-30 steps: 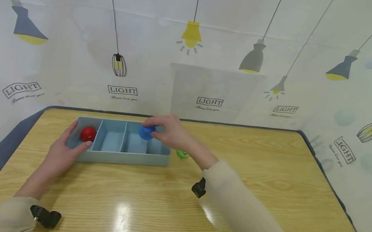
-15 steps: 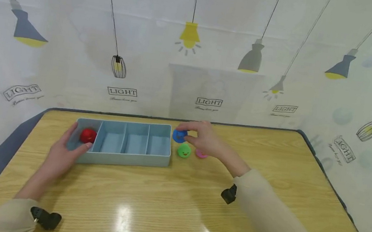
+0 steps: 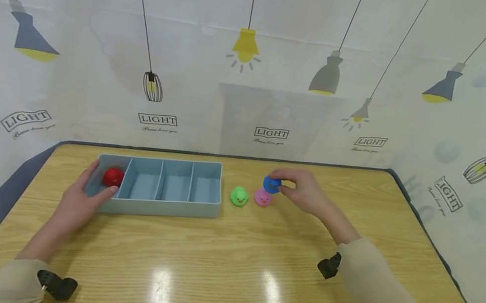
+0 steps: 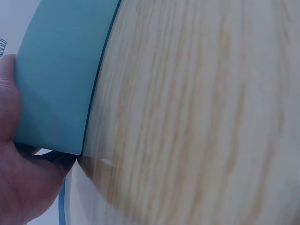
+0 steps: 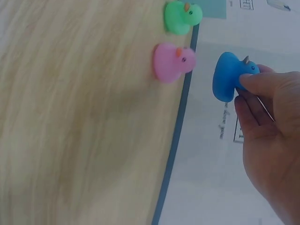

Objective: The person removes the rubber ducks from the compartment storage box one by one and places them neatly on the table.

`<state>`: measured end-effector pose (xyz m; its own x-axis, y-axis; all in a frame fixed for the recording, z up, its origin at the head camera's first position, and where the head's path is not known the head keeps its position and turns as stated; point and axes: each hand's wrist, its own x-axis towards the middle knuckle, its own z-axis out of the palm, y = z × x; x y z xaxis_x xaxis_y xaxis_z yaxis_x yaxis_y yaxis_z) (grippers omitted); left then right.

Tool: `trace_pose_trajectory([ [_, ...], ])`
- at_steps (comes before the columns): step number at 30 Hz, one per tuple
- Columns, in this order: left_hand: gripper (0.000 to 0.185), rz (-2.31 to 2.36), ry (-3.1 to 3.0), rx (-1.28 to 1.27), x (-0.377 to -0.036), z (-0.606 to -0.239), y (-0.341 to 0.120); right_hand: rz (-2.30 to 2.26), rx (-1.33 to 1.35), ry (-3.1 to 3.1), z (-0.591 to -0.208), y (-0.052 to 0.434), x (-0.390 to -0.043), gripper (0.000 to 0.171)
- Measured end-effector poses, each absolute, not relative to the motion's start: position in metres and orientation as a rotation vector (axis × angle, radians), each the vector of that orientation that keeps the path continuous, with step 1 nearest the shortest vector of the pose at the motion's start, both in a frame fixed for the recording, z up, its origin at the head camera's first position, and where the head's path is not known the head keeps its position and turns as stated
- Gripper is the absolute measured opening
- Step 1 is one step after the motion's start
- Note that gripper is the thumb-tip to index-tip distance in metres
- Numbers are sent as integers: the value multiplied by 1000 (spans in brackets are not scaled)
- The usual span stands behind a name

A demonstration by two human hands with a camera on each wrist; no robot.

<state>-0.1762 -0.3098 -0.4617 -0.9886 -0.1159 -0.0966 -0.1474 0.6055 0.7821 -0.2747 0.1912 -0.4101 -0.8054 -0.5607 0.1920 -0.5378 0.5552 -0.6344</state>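
Fingertips of my right hand (image 3: 304, 192) pinch the blue duck (image 3: 272, 184) in the air, just beside the pink duck (image 3: 262, 197). My left hand (image 3: 77, 202) grips the tray (image 3: 163, 205) by its end; its fingers partly hide the red duck (image 3: 113, 176).

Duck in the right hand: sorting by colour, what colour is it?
Blue duck; clearest in right wrist view.

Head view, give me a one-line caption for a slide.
Right hand pinches a blue duck above the pink duck; left hand holds the tray.
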Motion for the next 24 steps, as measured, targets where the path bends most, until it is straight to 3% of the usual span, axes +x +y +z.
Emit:
trace_pose_trajectory([
  [24, 92, 1354, 2808, -210, -178, -464, -312, -1028, -768, 2714, -450, 232, -277, 32],
])
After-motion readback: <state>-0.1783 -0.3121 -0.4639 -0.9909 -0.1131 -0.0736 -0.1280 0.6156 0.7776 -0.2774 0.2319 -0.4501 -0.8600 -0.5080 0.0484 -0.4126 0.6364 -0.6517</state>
